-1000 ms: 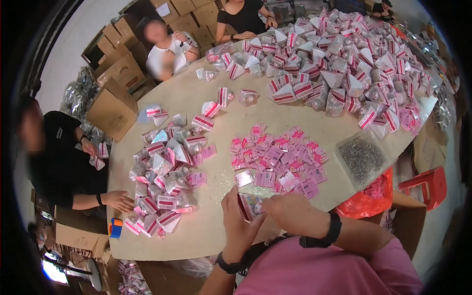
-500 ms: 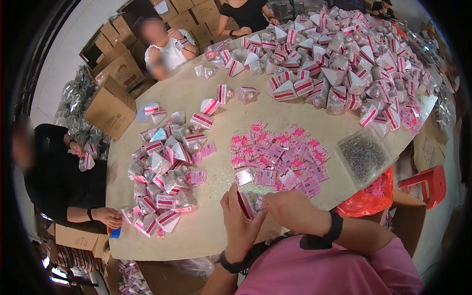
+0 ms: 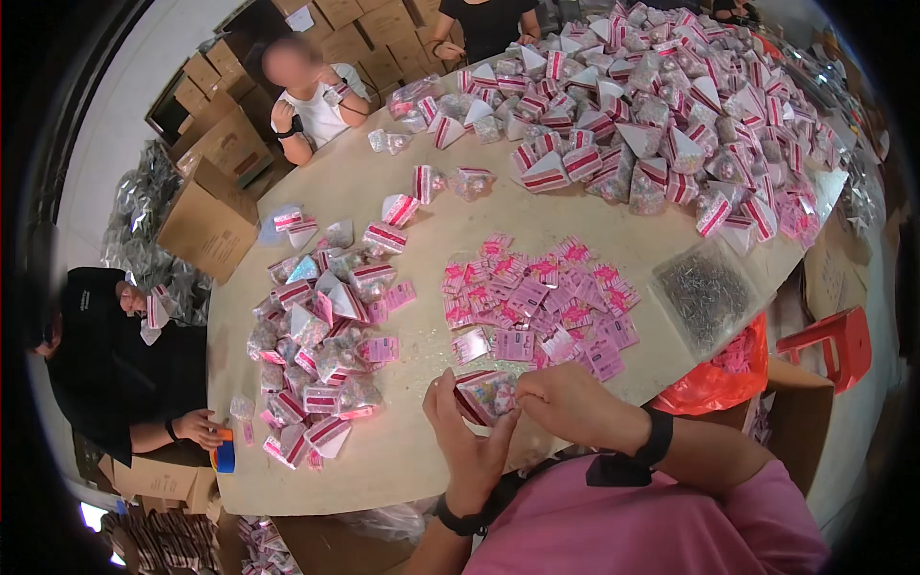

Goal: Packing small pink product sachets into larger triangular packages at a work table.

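Observation:
My left hand point(image 3: 468, 431) is closed around a small clear packet point(image 3: 494, 395) with a red-and-white card top and colourful bits inside. It holds the packet tilted over the near edge of the table. My right hand point(image 3: 575, 407) meets the packet's right edge with fingers curled and pinched. What lies between those fingertips is hidden. Just beyond the packet spreads a heap of pink printed cards point(image 3: 546, 297). To the left is a pile of similar filled packets point(image 3: 331, 335).
A much larger packet heap point(image 3: 661, 125) covers the far right of the table point(image 3: 412, 479). A clear tray point(image 3: 704, 297) of small metal pieces sits at right, above a red bag point(image 3: 719, 383) and red stool point(image 3: 824, 350). Co-workers sit left and far; one hand point(image 3: 198, 428) rests beside a blue-and-orange object point(image 3: 224, 450).
The packet in my left hand has turned, showing more of its front. My right hand stays at its edge. The left co-worker's lower hand has moved slightly away from the packet pile.

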`<state>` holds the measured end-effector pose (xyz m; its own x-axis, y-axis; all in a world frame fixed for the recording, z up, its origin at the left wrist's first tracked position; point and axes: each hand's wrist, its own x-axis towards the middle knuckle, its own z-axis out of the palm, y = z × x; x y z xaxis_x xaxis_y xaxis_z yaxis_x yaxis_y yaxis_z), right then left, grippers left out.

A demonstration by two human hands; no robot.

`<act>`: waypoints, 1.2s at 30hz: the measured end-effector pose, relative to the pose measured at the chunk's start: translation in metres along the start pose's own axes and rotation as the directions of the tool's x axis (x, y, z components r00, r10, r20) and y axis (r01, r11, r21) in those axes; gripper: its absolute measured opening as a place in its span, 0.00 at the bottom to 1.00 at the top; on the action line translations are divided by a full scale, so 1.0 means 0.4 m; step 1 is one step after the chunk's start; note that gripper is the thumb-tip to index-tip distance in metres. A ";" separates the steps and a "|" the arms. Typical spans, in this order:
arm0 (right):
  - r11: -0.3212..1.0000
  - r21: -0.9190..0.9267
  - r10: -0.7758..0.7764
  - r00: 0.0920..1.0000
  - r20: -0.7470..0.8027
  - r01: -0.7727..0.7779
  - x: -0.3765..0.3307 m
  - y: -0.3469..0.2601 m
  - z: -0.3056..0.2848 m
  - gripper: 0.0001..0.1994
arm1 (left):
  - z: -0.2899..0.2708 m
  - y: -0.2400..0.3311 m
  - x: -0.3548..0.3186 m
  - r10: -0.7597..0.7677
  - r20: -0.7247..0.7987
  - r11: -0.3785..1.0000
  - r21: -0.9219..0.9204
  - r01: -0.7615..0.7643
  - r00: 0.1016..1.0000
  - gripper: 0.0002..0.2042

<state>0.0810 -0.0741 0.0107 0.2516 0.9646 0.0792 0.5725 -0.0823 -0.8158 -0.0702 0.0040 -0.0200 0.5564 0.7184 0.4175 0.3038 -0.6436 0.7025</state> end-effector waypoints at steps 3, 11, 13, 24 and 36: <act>0.996 -0.092 0.003 1.000 0.014 -0.002 -0.002 0.002 0.010 0.08 | 0.002 -0.006 0.002 0.029 -0.003 1.000 0.002 -0.029 1.000 0.43; 0.998 -0.053 0.025 0.999 -0.020 -0.026 0.001 0.004 0.016 0.09 | -0.006 0.007 0.021 0.159 0.035 0.968 0.190 -0.163 0.987 0.43; 0.997 0.062 0.049 0.998 -0.032 -0.047 0.005 0.018 0.020 0.09 | -0.006 0.005 0.018 0.142 0.049 0.968 0.202 -0.149 0.989 0.44; 0.946 0.263 0.186 0.981 0.047 -0.192 0.009 0.031 0.018 0.09 | 0.006 -0.029 0.018 0.246 -0.006 0.964 0.107 -0.244 0.969 0.42; 0.915 0.326 0.250 0.968 0.000 -0.237 -0.007 -0.003 0.026 0.08 | 0.020 -0.038 0.004 0.136 -0.187 0.983 -0.093 -0.156 0.973 0.28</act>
<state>0.0715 -0.0739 0.0056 0.3866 0.9133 -0.1277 0.2097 -0.2220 -0.9522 -0.0680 0.0128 -0.0347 0.4385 0.6605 0.6095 0.1398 -0.7200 0.6797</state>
